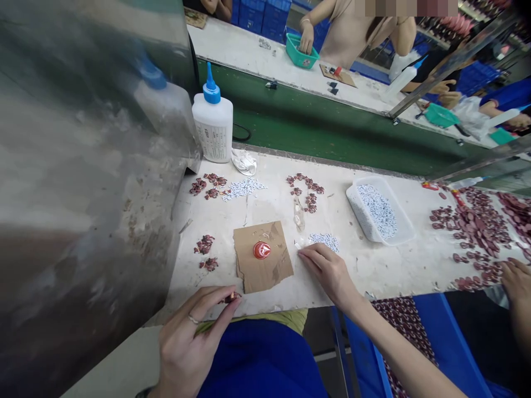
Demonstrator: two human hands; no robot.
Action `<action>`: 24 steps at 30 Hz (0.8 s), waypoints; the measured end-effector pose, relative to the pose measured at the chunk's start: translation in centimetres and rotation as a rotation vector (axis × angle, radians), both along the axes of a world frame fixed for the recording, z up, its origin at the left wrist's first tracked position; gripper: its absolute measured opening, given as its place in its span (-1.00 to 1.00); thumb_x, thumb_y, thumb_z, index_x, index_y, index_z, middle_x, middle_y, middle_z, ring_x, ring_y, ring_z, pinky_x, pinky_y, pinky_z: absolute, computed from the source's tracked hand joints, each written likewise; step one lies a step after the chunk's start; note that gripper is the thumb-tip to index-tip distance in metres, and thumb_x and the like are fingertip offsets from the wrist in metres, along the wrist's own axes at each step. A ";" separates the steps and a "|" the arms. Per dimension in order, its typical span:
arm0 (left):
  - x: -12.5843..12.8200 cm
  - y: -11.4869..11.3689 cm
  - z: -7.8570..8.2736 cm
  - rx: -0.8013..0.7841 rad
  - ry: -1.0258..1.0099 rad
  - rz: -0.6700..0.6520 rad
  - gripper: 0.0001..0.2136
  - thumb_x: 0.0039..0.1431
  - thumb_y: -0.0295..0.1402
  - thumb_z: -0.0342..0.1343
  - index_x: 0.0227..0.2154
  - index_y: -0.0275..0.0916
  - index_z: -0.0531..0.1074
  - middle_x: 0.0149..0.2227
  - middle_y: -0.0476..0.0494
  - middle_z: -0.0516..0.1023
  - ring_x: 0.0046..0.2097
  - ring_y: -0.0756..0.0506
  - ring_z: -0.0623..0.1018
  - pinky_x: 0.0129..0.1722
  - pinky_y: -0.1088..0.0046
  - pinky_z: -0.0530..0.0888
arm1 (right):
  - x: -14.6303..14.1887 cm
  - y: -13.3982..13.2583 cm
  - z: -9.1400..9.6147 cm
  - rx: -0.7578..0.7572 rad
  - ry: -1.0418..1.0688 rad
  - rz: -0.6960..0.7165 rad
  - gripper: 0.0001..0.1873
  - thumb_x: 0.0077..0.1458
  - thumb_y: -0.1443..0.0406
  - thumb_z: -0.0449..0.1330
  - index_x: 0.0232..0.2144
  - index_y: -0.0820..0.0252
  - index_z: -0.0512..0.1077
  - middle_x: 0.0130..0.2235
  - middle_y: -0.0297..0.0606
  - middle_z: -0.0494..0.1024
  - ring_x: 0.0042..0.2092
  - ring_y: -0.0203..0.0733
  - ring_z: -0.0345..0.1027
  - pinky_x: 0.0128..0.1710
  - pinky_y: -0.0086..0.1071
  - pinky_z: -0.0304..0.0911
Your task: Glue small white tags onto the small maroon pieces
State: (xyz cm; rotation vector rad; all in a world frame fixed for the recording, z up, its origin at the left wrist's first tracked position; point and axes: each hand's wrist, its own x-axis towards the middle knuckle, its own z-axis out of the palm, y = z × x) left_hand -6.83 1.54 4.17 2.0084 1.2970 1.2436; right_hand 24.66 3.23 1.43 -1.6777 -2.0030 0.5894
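Observation:
My left hand (193, 329), with a ring on one finger, pinches a small reddish-brown piece (230, 297) at the table's near edge. My right hand (327, 271) has its thumb and fingertips together on the table, just below a small heap of white and blue bits (324, 241); whatever lies between those fingertips is too small to make out. Between the hands a torn brown cardboard piece (265, 276) lies flat. On it is a red and white round cap (261, 250).
Clusters of reddish-brown pieces (204, 244) lie left and behind. A white bottle with blue nozzle (213, 124) stands by a metal wall (103, 166). Right are a clear tub (402, 221) of bits and a co-worker's hand (516, 282). Other people sit at the far bench (244, 47).

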 end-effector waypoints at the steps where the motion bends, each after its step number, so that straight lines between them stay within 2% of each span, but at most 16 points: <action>1: 0.0 0.1 0.0 -0.007 0.004 -0.003 -0.77 0.21 -0.56 0.27 -0.09 -0.24 0.49 -0.16 0.02 0.60 -0.13 0.13 0.59 0.06 0.68 0.48 | 0.1 -0.2 -0.1 0.008 -0.007 0.013 -0.76 0.41 0.28 0.09 -0.07 0.12 0.57 -0.10 -0.07 0.60 -0.09 0.06 0.49 -0.10 -0.06 0.41; 4: 0.0 0.3 0.1 -0.019 0.008 -0.007 -0.77 0.22 -0.56 0.26 -0.08 -0.22 0.49 -0.16 0.03 0.60 -0.13 0.13 0.59 0.06 0.67 0.49 | 0.2 -0.4 -0.3 0.028 -0.013 0.021 -0.76 0.41 0.31 0.10 -0.05 0.11 0.57 -0.09 -0.08 0.60 -0.09 0.05 0.49 -0.11 -0.08 0.41; 7: 0.0 0.4 0.0 -0.030 0.007 -0.012 -0.77 0.23 -0.55 0.25 -0.08 -0.21 0.50 -0.15 0.02 0.60 -0.12 0.12 0.59 0.05 0.66 0.50 | 0.0 -0.1 0.1 0.036 0.008 -0.009 -0.80 0.40 0.32 0.12 -0.13 0.13 0.57 -0.12 -0.10 0.59 -0.11 0.01 0.51 -0.14 -0.13 0.43; 11: 0.1 0.3 -0.1 -0.047 0.010 -0.003 -0.80 0.26 -0.49 0.25 -0.09 -0.17 0.51 -0.16 0.05 0.61 -0.13 0.14 0.60 0.07 0.70 0.48 | -1.1 1.0 1.3 0.015 0.075 -0.035 -0.87 0.35 0.32 0.19 -0.23 0.13 0.56 -0.21 -0.18 0.62 -0.21 -0.07 0.55 -0.22 -0.22 0.45; 15: 0.3 0.2 0.0 -0.073 -0.012 0.079 -0.77 0.22 -0.41 0.31 -0.07 -0.13 0.53 -0.18 0.14 0.66 -0.20 0.16 0.64 0.03 0.78 0.48 | -3.4 2.1 2.8 -0.025 0.161 -0.004 -0.93 0.30 0.32 0.26 -0.26 0.11 0.57 -0.27 -0.27 0.66 -0.28 -0.15 0.57 -0.26 -0.29 0.48; 18: 0.5 0.2 -0.1 -0.151 -0.047 0.129 -0.77 0.19 -0.39 0.33 -0.11 -0.06 0.55 -0.21 0.22 0.67 -0.23 0.16 0.66 -0.02 0.81 0.51 | -5.0 2.9 3.7 -0.034 0.202 0.042 -0.91 0.29 0.34 0.27 -0.24 0.08 0.59 -0.26 -0.30 0.67 -0.25 -0.17 0.58 -0.24 -0.30 0.49; 24: 0.7 0.0 -0.9 -0.262 -0.071 0.113 -0.78 0.22 -0.40 0.30 -0.11 0.03 0.56 -0.14 0.29 0.66 -0.16 0.15 0.67 0.02 0.81 0.51 | -6.4 3.8 3.8 -0.009 0.218 0.102 -0.83 0.32 0.40 0.22 -0.18 0.08 0.60 -0.18 -0.25 0.67 -0.19 -0.15 0.57 -0.22 -0.27 0.47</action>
